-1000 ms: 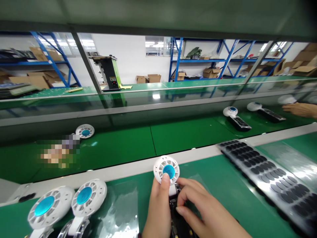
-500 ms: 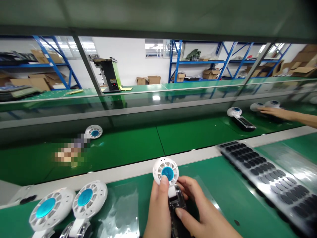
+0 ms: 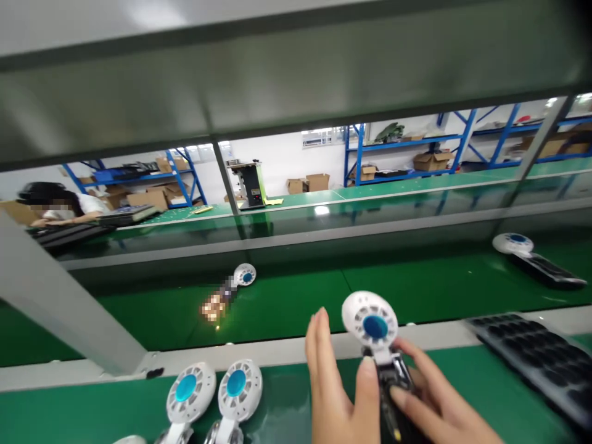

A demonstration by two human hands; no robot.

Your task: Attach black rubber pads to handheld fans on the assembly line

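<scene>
My right hand (image 3: 435, 394) is wrapped round the dark body of a handheld fan (image 3: 370, 317), its thumb on the front. The fan has a round white vented head with a blue centre disc, raised towards the belt. My left hand (image 3: 340, 382) is at the fan's left side, fingers stretched upward and apart from the head. Its thumb is by the neck under the head; whether it touches cannot be seen clearly. Two similar fans, a left one (image 3: 190, 391) and a right one (image 3: 240, 390), lie on the bench to the left, their lower parts cut off by the frame.
A sheet of black round pads (image 3: 531, 357) lies at the right. Beyond the bench rail, the green belt (image 3: 296, 308) carries a fan (image 3: 245, 275) at left and another fan (image 3: 513, 244) at right. A grey post (image 3: 74, 302) stands left. A person (image 3: 69, 209) leans over the far bench.
My left hand's thumb has come off the fan's head and its fingers have straightened. The fan's head is tilted differently. The view has turned left; a co-worker's hand at right has left it.
</scene>
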